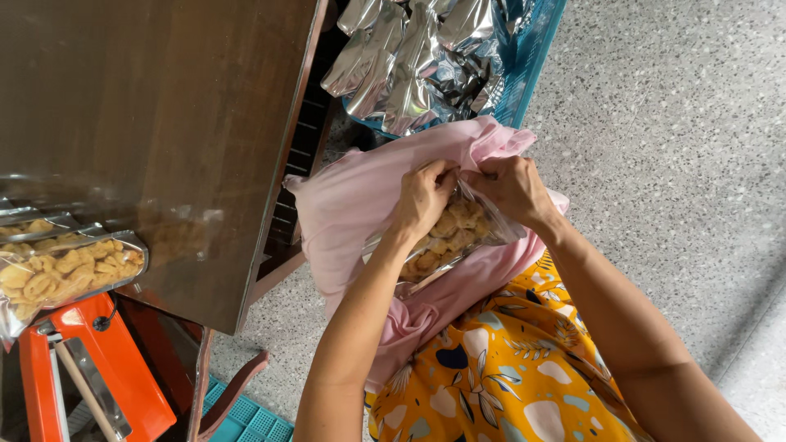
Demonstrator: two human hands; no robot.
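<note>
Left hand: the left hand (423,199) is closed in a pinch on the top edge of a clear snack bag (446,237).
Right hand: the right hand (513,187) grips the same top edge from the other side; the fingertips of both hands curl out of sight.
Snack bag: one, clear plastic with a silver backing, filled with pale golden fried pieces too many and too overlapped to count; it lies tilted over a pink cloth (360,196) on the person's lap.
Hidden part of bag: its mouth is covered by the two hands, so I cannot tell whether it is sealed or open.
Pink cloth: one, crumpled, spread under the bag; its lower end is tucked under the arms.
Lap: a yellow flowered garment (499,376), cut off at the bottom edge.
Filled bags on tabletop: at least two (65,266) at the left of the dark wooden tabletop (164,106), cut off by the frame.
Empty silver pouches: a heap (409,57) in a blue crate (532,57), overlapping, number hard to make out.
Orange machine: one (98,368) below the tabletop, partly out of view.
Floor: grey speckled floor (679,164).
</note>
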